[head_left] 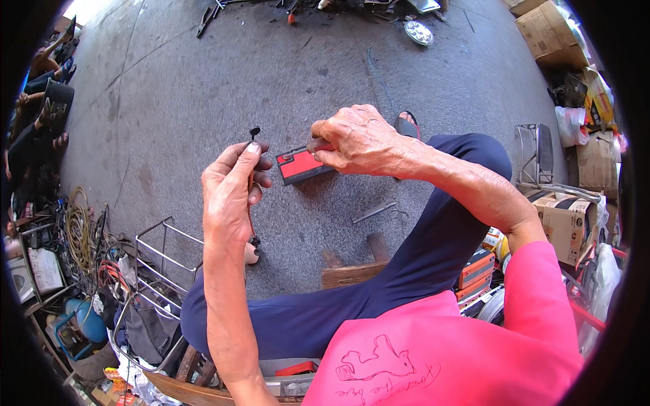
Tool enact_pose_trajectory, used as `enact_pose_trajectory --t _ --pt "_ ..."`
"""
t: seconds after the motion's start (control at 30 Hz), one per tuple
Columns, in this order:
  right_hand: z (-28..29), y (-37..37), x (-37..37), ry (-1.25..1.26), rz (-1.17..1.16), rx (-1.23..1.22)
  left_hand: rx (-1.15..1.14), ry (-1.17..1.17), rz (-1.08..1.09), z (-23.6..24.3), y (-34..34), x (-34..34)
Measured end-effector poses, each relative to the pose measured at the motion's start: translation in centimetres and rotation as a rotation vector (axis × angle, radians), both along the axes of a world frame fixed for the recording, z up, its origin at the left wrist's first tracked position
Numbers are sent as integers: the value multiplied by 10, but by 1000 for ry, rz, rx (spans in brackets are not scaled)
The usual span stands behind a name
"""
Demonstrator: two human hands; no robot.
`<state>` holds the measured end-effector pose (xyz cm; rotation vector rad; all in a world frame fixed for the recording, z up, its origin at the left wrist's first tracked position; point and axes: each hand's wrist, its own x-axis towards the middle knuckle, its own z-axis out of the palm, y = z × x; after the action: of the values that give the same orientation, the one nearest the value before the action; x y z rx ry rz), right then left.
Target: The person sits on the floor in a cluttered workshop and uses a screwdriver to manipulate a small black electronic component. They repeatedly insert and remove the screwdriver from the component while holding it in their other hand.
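Fingers of my left hand are pinching a thin black-tipped wire; at two o'clock, my right hand is gripping a red-and-black box.

**Clutter around a grey concrete floor**

Cardboard boxes stack at the right, beside a wire rack. A round lamp lies far off. Coiled cables, a wire basket and a blue canister crowd the left.
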<state>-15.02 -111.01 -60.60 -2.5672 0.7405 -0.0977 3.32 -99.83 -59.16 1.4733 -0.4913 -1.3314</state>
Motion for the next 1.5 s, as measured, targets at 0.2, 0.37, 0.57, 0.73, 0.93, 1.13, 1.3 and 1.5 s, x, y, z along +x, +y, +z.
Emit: enact_pose_trajectory --t 0.2,0.37,0.57,0.73,0.93,1.13,1.3,1.5 --pt "-8 0 8 42 8 4 -3 66 25 9 5 -1" --pt "-5 0 7 46 5 35 -28 85 74 22 17 1" --pt "-2 -2 4 72 -12 30 -45 139 133 27 30 8" --pt "-6 -1 2 31 7 34 -33 144 156 26 32 6" --pt "-5 -1 5 83 -1 27 -45 152 144 25 31 6" --pt "-10 -1 7 42 -98 -24 -11 131 127 26 33 4" --pt "-8 2 14 -45 -161 -9 -7 146 137 28 33 1" --pt "-7 13 26 -20 -135 -30 -13 172 117 29 35 -3"
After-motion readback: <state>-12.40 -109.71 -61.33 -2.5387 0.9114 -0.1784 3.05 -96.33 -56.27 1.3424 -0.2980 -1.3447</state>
